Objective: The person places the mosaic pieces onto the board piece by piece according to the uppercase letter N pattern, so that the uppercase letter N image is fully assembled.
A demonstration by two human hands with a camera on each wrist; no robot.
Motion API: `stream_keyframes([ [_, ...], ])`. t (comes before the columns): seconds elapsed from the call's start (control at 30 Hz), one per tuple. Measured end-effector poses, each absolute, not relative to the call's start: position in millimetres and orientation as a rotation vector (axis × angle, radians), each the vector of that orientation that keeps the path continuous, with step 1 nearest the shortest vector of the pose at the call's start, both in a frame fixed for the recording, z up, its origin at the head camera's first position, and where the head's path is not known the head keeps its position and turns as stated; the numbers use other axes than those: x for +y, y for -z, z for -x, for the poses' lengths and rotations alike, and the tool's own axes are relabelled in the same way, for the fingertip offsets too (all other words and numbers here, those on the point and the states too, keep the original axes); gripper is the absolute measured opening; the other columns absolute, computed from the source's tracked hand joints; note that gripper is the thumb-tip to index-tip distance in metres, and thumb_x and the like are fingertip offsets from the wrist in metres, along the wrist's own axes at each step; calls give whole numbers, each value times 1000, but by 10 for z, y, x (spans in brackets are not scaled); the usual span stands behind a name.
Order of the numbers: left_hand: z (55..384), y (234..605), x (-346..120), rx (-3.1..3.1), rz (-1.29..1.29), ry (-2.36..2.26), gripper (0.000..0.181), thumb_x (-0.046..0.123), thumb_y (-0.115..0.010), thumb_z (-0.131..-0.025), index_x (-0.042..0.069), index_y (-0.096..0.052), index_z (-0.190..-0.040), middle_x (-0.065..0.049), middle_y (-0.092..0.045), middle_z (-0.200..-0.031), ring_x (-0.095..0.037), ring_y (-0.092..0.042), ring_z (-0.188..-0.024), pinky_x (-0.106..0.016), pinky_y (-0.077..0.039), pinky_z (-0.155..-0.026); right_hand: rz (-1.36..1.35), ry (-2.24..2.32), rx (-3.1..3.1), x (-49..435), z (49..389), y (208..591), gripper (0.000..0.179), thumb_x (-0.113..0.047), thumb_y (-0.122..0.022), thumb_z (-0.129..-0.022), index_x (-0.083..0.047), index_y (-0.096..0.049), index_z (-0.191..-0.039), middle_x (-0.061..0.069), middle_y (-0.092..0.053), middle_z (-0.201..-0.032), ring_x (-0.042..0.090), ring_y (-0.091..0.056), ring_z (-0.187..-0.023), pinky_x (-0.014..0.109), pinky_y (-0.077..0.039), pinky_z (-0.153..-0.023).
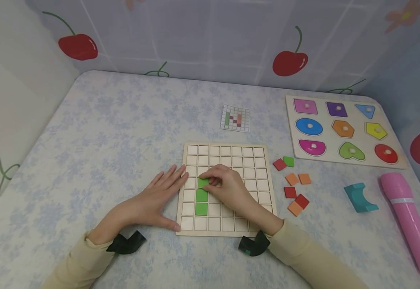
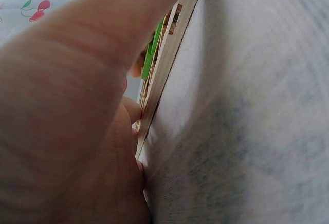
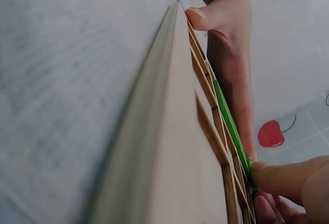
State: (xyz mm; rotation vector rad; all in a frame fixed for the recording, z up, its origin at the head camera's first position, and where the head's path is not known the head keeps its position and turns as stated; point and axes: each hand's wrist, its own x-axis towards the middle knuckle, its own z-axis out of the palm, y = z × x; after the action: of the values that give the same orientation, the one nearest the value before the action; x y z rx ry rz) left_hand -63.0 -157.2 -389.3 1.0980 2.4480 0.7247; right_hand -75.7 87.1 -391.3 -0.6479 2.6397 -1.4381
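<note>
A wooden grid board lies on the table with three green square tiles in one column near its left side. My left hand is spread flat, its fingertips and thumb touching the board's left edge. With thumb and index finger, my right hand pinches the uppermost green tile at its cell. Directly below it sit the middle green tile and the lowest green tile. In the right wrist view the thumb presses against a green tile edge; the other fingers are partly hidden.
Right of the board lie loose red, orange and green tiles. A small printed grid card is behind the board. Farther right are a knobbed shape puzzle, a teal curved block and a pink microphone-shaped object.
</note>
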Motion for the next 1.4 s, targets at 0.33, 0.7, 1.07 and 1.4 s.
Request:
stream_keyframes([
  [0.33,625,3883,-1572,2440,-1095,-741,119,58,-74,-71,3,-4,-150,-10,8,-155,-27,12,-139,-48,4,-108,666,1427,2664,854,749,3909,24,3,-76,-75,-6,-73,-97,-1,-63,-91,6,-56,-74,21,-48,-64],
  [0.7,617,3904,-1573,2441,-1074,-739,121,62,-72,-70,5,-2,-151,-8,9,-155,-26,13,-139,-47,5,-108,608,1539,2612,1135,747,3673,24,0,-72,-81,-4,-71,-104,5,-65,-96,10,-58,-80,26,-50,-72],
  [1.07,627,3897,-1587,2443,-1094,-724,121,63,-71,-70,5,-2,-151,-9,10,-155,-27,13,-139,-48,4,-107,163,1571,2937,2408,791,3852,30,-20,-69,-88,-14,-68,-116,5,-65,-105,13,-58,-91,17,-47,-75],
  [1.4,622,3897,-1574,2435,-1089,-735,121,62,-71,-70,5,-2,-151,-9,10,-155,-27,13,-139,-49,5,-107,-258,1335,2934,2730,805,3929,40,-26,-66,-89,-10,-61,-126,11,-62,-105,21,-58,-85,14,-48,-63],
])
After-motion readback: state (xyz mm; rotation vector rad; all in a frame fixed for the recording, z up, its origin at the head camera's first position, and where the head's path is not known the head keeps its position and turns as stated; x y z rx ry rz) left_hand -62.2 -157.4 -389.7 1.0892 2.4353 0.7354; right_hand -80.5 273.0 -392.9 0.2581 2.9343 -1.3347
